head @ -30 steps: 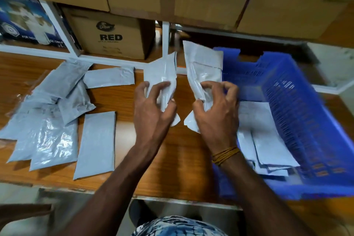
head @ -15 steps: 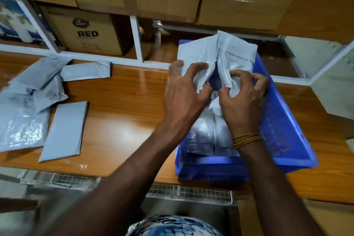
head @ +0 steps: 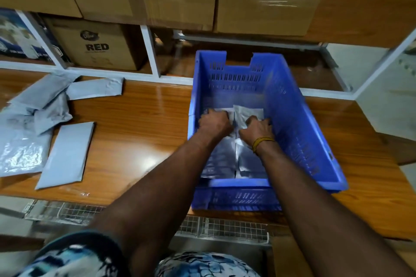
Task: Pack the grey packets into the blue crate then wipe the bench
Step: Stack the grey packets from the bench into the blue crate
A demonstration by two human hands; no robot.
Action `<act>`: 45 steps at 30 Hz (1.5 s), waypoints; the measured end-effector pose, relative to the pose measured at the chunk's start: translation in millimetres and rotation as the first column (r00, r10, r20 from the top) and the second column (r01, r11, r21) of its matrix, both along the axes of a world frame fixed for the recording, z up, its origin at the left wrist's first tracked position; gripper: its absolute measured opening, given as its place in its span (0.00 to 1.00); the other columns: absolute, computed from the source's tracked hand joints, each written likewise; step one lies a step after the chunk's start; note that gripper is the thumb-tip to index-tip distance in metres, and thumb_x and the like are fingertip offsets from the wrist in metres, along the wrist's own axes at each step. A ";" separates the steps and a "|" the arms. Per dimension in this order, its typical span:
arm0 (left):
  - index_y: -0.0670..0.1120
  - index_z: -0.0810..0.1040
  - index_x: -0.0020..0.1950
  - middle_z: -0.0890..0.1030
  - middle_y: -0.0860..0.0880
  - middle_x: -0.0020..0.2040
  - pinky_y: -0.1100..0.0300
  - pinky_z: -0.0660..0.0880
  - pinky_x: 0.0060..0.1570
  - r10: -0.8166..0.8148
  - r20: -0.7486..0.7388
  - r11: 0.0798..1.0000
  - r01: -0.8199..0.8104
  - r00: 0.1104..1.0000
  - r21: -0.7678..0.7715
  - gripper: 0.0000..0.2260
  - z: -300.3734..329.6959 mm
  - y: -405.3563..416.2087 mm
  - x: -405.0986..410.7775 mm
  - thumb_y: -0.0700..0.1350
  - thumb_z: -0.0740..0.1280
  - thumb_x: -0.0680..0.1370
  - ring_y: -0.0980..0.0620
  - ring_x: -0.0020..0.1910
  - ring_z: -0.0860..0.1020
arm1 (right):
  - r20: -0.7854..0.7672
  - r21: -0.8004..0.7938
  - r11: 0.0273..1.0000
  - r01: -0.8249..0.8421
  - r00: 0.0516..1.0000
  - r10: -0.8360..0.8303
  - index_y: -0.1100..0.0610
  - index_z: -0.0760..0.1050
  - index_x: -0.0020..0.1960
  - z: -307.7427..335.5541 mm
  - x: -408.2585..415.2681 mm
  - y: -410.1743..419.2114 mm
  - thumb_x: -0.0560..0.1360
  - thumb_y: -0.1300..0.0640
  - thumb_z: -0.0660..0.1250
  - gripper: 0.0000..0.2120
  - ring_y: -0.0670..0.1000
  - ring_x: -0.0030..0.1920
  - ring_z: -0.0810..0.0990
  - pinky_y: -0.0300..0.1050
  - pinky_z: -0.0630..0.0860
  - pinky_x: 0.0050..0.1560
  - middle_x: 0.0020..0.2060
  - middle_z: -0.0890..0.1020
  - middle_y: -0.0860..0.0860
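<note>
- Left hand (head: pixel 215 122) and right hand (head: pixel 256 129), both inside the blue crate (head: pixel 299 132), each press closed fingers on a grey packet (head: pixel 248 113).
- Packets' long axes run away from the person.
- Loose packets (head: pixel 65 153) lie on the tabletop (head: pixel 139 123); overlapping, count unclear.

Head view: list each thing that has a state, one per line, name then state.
Crate: upright on the bench, partly filled with packets.
Left hand: inside the crate, pressing a packet.
Right hand: inside the crate, pressing another packet.
Loose packets: unpacked, heaped on the bench.
RED box: closed, on the shelf.
</note>
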State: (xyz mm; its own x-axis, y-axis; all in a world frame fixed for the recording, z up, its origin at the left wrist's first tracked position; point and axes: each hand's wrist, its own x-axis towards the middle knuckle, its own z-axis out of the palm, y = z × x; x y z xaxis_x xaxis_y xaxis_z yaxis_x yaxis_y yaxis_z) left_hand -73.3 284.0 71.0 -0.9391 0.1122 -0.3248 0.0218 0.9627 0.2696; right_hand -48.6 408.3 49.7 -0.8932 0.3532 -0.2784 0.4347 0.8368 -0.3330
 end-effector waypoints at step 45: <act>0.54 0.80 0.51 0.80 0.53 0.48 0.60 0.67 0.37 0.696 -0.237 0.656 -0.465 0.678 0.595 0.09 -31.2 -405.2 98.5 0.43 0.63 0.76 0.57 0.38 0.76 | -0.392 -0.255 0.684 -0.684 0.720 0.573 0.49 0.75 0.61 0.0 30.0 -402.7 0.77 0.55 0.65 0.12 0.52 0.51 0.77 0.40 0.67 0.47 0.57 0.72 0.52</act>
State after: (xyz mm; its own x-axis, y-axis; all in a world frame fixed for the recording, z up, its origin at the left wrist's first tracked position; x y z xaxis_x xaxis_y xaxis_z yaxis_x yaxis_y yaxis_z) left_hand 25.1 -121.2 39.8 -0.8740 -0.4843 0.0395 -0.2796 0.5676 0.7744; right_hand -18.6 5.6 49.8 -0.9180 -0.3964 0.0135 -0.2998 0.6710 -0.6781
